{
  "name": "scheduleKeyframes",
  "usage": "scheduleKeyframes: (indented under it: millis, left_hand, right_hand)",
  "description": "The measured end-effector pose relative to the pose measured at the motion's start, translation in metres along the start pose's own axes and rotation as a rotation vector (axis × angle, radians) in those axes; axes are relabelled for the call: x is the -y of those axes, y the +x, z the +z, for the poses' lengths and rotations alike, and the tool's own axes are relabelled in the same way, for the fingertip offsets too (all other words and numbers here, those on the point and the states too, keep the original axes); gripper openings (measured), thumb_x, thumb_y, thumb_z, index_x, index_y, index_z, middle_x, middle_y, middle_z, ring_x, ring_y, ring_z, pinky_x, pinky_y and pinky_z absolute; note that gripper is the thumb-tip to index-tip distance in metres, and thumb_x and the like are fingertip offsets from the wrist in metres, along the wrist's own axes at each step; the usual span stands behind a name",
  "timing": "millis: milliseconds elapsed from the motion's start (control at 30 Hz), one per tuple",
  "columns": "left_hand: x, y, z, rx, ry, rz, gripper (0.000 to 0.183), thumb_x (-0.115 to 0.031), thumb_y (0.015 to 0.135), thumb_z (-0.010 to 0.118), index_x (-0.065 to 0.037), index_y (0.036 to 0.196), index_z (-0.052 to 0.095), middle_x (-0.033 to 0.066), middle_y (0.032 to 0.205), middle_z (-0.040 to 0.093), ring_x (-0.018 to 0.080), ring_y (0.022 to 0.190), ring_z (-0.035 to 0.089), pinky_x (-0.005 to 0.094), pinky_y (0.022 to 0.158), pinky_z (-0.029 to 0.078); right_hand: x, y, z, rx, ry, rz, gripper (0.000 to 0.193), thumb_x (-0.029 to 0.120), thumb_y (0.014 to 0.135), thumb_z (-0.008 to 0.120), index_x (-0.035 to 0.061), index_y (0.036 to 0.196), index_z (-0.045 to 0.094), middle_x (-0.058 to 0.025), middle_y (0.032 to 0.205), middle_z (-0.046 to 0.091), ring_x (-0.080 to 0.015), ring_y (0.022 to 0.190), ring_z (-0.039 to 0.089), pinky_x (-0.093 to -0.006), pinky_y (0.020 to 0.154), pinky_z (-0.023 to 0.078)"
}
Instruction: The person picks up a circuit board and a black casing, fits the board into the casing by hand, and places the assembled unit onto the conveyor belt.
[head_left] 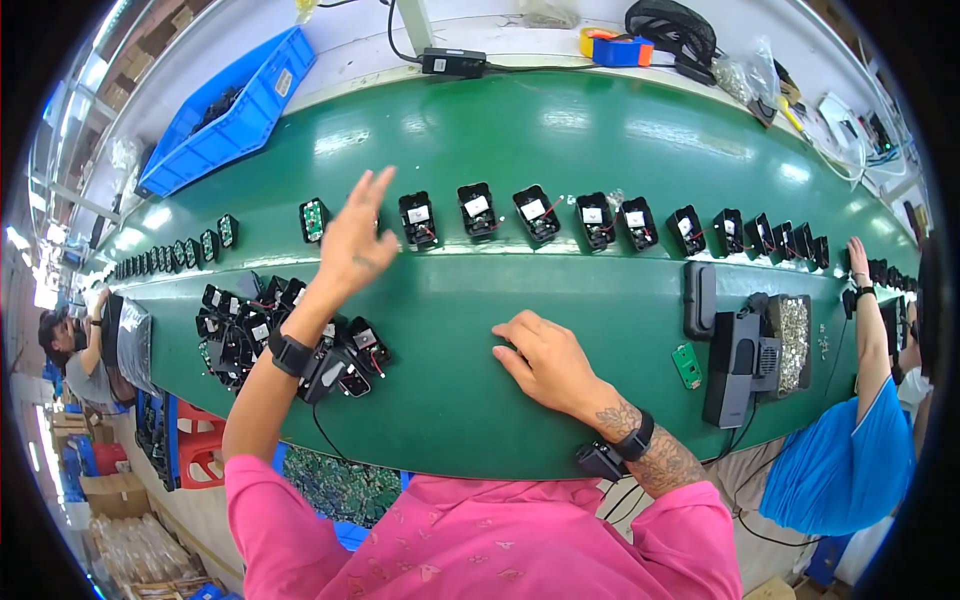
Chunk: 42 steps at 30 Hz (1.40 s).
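Note:
My left hand (357, 240) is raised over the green bench, fingers stretched out and apart, with nothing seen in it. It hovers at a row of small black housings, partly covering one; beside it lie a housing with a green circuit board (313, 220) and an open black housing with a white label (418, 218). My right hand (548, 362) rests on the green table (450, 420), its fingers loosely bent, thumb apart, holding nothing visible. Under my left forearm spreads a pile of black housings (235, 325) with white labels and red wires.
At the right stand a black case (700, 298), a dark grey box-shaped device (731, 368), a tray of small metal parts (790, 345) and a green board (687, 366). A blue bin (235, 110) sits far left. A co-worker's hand (858, 258) reaches the row at right.

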<state>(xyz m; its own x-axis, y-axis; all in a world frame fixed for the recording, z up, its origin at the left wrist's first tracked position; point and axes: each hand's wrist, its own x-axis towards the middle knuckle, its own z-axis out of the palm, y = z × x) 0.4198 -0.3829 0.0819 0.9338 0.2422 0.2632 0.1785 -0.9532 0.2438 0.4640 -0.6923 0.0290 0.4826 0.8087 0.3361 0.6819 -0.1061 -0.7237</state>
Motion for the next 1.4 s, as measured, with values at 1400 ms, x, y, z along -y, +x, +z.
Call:
scheduleKeyframes:
  millis: [1400]
  left_hand:
    - [-0.145, -0.093, 0.056, 0.447, -2.026, -0.484, 0.024, -0.013, 0.094, 0.062, 0.004, 0.111, 0.069, 0.0088, 0.114, 0.054, 0.0191, 0.086, 0.068, 0.0261, 0.064, 0.05]
  right_hand:
    - [0.009, -0.081, -0.126, -0.126, -0.462, 0.581, 0.023, 0.004, 0.084, 0.068, 0.0014, 0.107, 0.067, -0.0095, 0.067, 0.054, -0.0226, 0.058, 0.052, -0.0357, 0.056, 0.042]
